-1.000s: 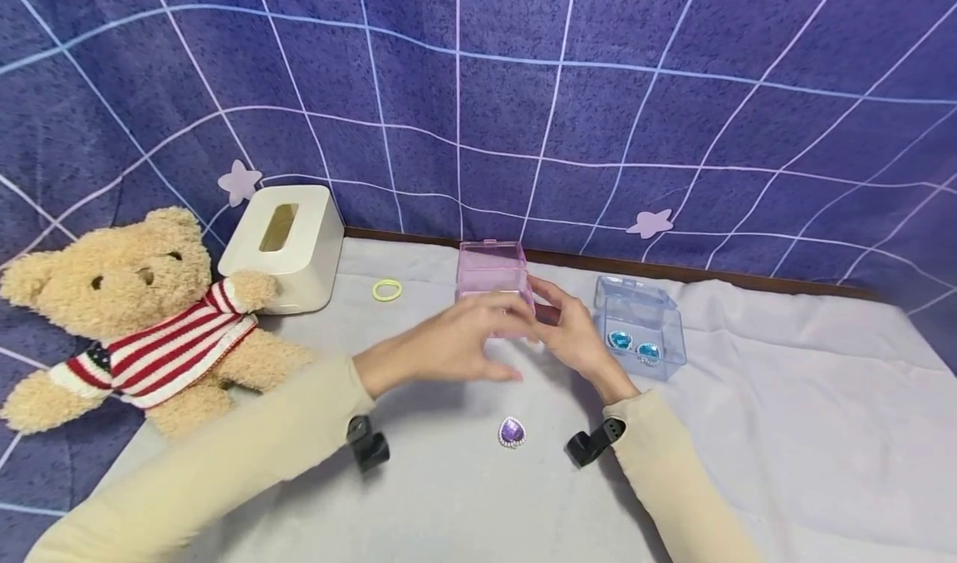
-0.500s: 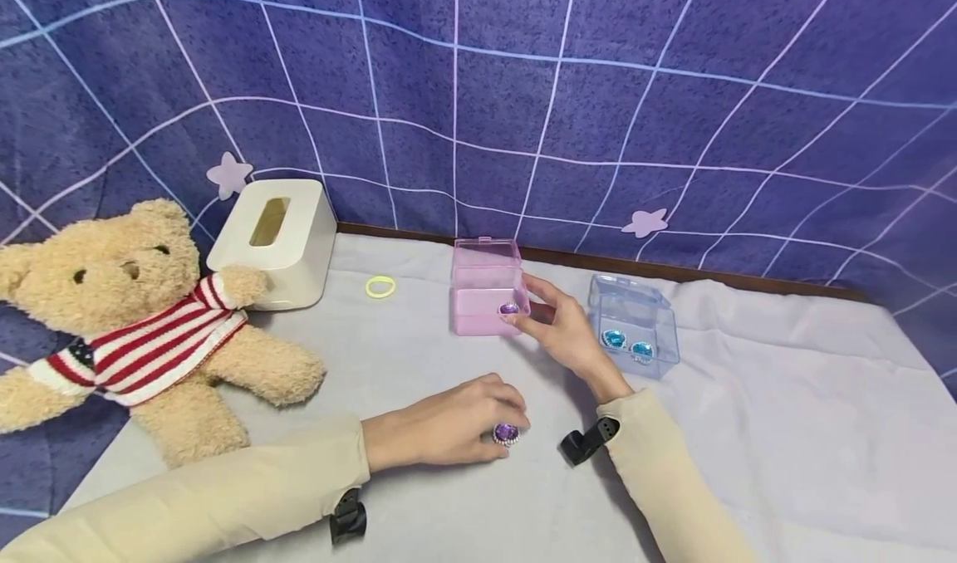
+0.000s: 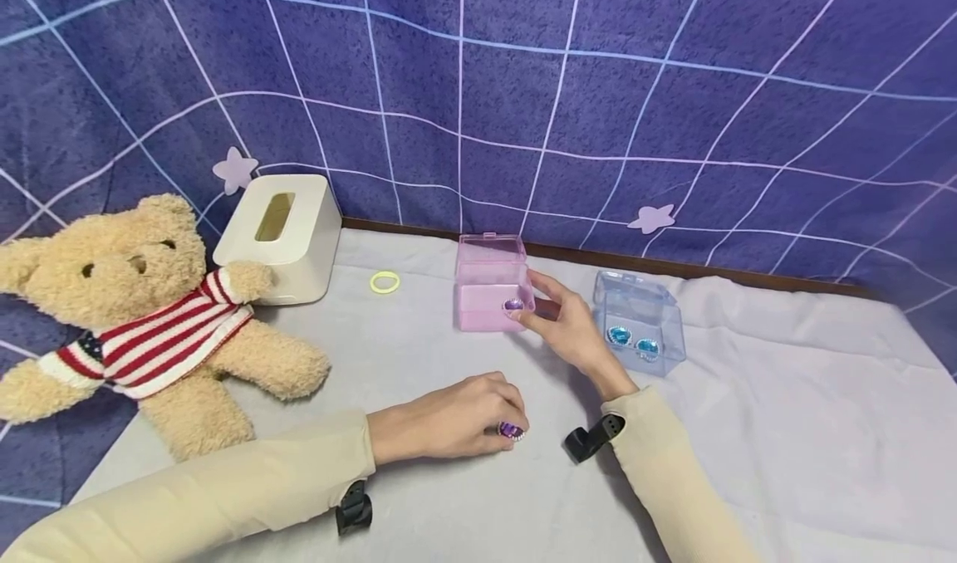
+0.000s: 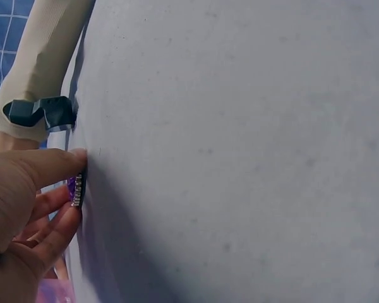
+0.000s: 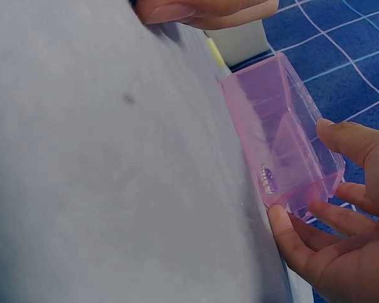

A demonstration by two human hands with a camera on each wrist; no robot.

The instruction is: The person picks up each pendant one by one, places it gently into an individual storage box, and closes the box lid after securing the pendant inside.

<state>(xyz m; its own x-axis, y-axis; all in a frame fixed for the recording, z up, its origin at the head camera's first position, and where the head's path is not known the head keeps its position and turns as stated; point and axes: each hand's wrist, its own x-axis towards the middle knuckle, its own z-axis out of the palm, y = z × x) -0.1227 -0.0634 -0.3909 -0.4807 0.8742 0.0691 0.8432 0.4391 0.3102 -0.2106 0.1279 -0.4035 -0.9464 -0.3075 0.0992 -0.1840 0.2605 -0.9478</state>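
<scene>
My left hand [image 3: 452, 418] pinches a purple gem with a silvery beaded rim [image 3: 512, 431] between thumb and fingers, just at the table surface. In the left wrist view the gem [image 4: 77, 189] stands on edge between the fingertips. Farther back is a clear pink plastic box [image 3: 478, 318] with its lid raised. My right hand [image 3: 571, 335] holds this box by its right side, thumb and fingers around the wall. A second purple gem [image 3: 513, 304] lies inside the box near that side; the right wrist view shows it through the pink wall [image 5: 252, 126].
To the right stands a clear blue box [image 3: 661, 365], lid up, with two blue gems [image 3: 619, 336] in it. A yellow ring [image 3: 385, 282], a white tissue box [image 3: 299, 247] and a teddy bear [image 3: 149, 297] are on the left. A purple gridded curtain [image 3: 493, 90] hangs behind.
My left hand has come back from above the pink box to the near gem, taken hold of it and tilted it. The right hand stays at the box.
</scene>
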